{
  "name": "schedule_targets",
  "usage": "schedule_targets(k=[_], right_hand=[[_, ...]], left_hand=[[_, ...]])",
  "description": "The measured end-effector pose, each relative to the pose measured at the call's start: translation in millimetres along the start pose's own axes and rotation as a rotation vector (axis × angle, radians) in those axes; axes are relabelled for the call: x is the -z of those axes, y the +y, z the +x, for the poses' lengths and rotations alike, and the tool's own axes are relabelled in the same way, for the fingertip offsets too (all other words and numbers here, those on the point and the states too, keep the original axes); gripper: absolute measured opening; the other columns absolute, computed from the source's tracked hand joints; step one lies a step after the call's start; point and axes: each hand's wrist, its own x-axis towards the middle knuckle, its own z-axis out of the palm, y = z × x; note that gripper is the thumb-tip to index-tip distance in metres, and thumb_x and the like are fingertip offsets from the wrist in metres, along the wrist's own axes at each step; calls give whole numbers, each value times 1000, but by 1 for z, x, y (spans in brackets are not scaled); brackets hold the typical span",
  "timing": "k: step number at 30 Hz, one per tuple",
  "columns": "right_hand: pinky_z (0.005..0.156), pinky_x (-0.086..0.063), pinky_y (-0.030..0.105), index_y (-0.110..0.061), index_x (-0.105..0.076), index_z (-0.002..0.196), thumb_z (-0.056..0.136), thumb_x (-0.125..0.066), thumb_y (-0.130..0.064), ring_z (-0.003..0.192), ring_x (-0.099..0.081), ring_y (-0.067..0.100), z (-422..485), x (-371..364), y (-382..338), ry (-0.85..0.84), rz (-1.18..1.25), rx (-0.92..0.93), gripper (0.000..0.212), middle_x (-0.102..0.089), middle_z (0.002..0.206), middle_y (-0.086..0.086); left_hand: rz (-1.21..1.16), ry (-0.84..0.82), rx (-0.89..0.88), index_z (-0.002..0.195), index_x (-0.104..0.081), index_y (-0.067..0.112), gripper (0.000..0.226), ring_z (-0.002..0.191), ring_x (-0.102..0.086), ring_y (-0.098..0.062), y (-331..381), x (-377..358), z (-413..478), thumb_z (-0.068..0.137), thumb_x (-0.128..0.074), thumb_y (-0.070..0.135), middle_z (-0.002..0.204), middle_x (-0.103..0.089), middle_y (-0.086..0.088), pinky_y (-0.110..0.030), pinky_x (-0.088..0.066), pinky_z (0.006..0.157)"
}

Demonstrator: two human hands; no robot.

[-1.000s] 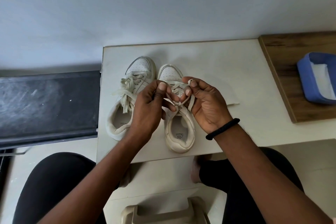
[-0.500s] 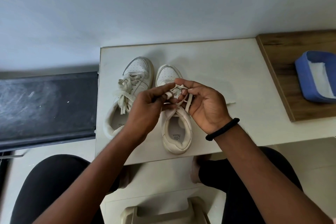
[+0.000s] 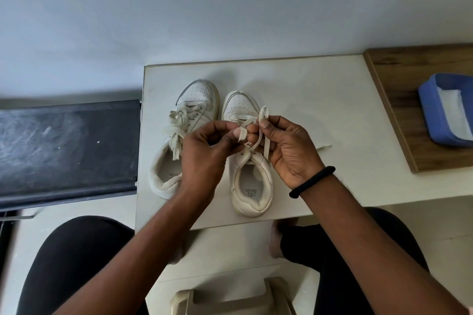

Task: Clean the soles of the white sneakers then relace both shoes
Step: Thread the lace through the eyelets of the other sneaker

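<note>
Two lace loops (image 3: 263,113) had risen above the right sneaker (image 3: 239,106), left hand (image 3: 204,153) and right hand (image 3: 288,152) each pinching one. Its bow looked half tied.

Two white sneakers (image 3: 194,133) (image 3: 249,161) on the tabletop (image 3: 320,100) — one blue tub (image 3: 435,110) (off right), one black wristband (image 3: 312,181), two hands (image 3: 204,153) (image 3: 289,146).

I see a white table (image 3: 320,89) carrying two white sneakers side by side, toes toward the wall: left sneaker (image 3: 197,96), right sneaker (image 3: 240,106). A thin white sheet (image 3: 323,147) lies flat just beside them. A wooden board (image 3: 394,110) sits at the right end with a blue tub (image 3: 428,110) on it.
</note>
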Motion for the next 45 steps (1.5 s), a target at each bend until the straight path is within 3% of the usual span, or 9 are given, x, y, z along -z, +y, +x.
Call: schedule_targets(k=[8,15,19,23,29,32,34,39,45], right_hand=[[64,-60,33,0,-68,92,93,-64,-2,59,-63,18,1,-7,8,99,-50,80,5,-69,71,11],[61,-57,30,0,-68,90,94,-65,-2,59,-61,20,1,-9,11,135,-147,149,4,-68,68,11],[76,-62,43,-9,-74,88,88,-76,-16,73,-71,21,1,-4,11,66,-572,347,8,-76,79,7],[89,-57,55,-16,-76,89,79,-79,-27,94,-72,32,2,-1,12,-24,-660,382,15,-77,95,8],[89,-58,38,-10,-77,89,80,-77,-17,102,-71,14,4,0,17,-110,-856,528,12,-77,101,1],[88,-59,39,-13,-79,94,81,-79,-10,98,-73,13,5,-2,18,-33,-804,528,12,-78,96,1],[85,-61,40,-12,-79,93,81,-80,-7,92,-75,19,5,-3,17,15,-630,454,12,-79,92,4],[70,-61,38,-2,-74,96,88,-70,-1,79,-73,26,2,-5,13,55,-274,260,9,-75,89,15],[62,-57,34,-6,-69,89,95,-66,-9,55,-65,19,6,-6,14,198,-263,209,8,-69,66,8]], left_hand=[[62,-174,81,129,-71,4,42,115,-74,-15,6,4,-4,88,-78,11,116,-79,-7,-28,-57,100],[207,-246,56,141,-62,6,57,109,-72,-1,10,12,-3,92,-55,-22,125,-76,1,-14,-53,89],[29,-217,119,132,-68,5,40,115,-73,-19,6,13,1,97,-62,-12,117,-79,-8,-28,-55,101],[21,-186,82,120,-75,7,26,106,-77,-20,5,9,0,100,-62,-4,109,-81,-10,-23,-59,89],[225,-187,-26,119,-78,9,27,106,-77,-13,10,7,-5,99,-64,-3,107,-82,-1,-29,-62,91],[535,-127,-175,110,-82,16,19,86,-78,-8,7,7,-3,101,-66,10,91,-82,3,-39,-64,84],[674,-91,-300,104,-82,18,14,73,-74,-1,8,7,-3,101,-68,17,79,-79,7,-28,-61,72],[670,-38,-332,97,-82,20,13,65,-67,0,11,6,-5,99,-72,26,69,-73,8,-20,-52,61],[681,-62,-317,97,-79,11,27,71,-68,-22,-4,6,1,100,-59,29,78,-67,0,-52,-59,67]])
